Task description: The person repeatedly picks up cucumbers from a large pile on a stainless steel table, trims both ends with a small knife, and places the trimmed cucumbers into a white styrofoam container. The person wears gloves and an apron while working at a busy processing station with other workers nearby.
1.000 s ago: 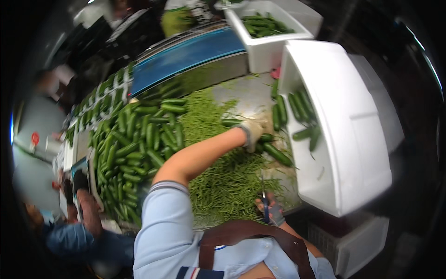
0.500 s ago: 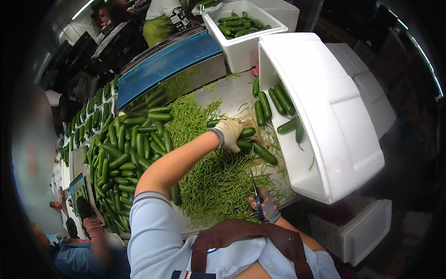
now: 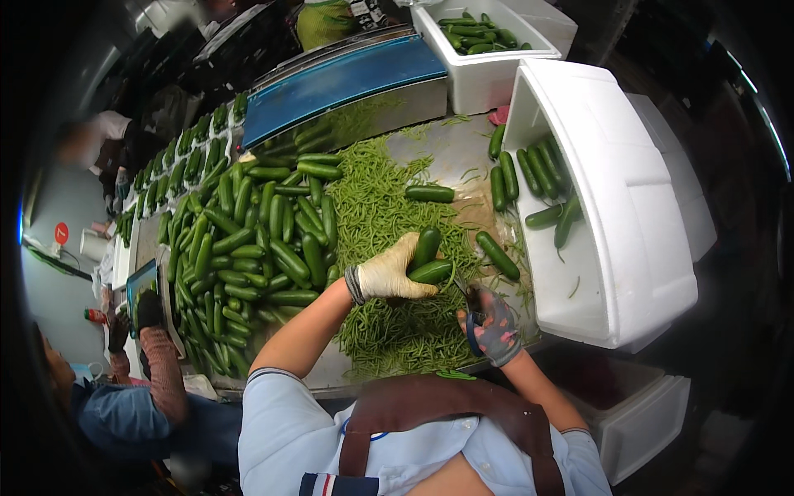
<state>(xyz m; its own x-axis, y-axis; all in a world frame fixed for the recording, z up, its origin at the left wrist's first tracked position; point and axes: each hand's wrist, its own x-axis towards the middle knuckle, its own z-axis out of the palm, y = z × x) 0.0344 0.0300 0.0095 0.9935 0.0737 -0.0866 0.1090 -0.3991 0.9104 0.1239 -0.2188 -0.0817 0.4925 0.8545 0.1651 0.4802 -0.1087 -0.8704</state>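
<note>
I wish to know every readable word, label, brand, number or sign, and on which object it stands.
Round red sign, at left: one pale character, which I do not copy.
Light-blue shirt: blue mark partly covered, unreadable.
Black-and-white cloth, top: too blurred.

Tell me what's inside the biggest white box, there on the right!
Several green cucumbers and a thin green scrap lie inside the white box. Its outer wall covers the deeper part, so anything farther in can't be seen.
</note>
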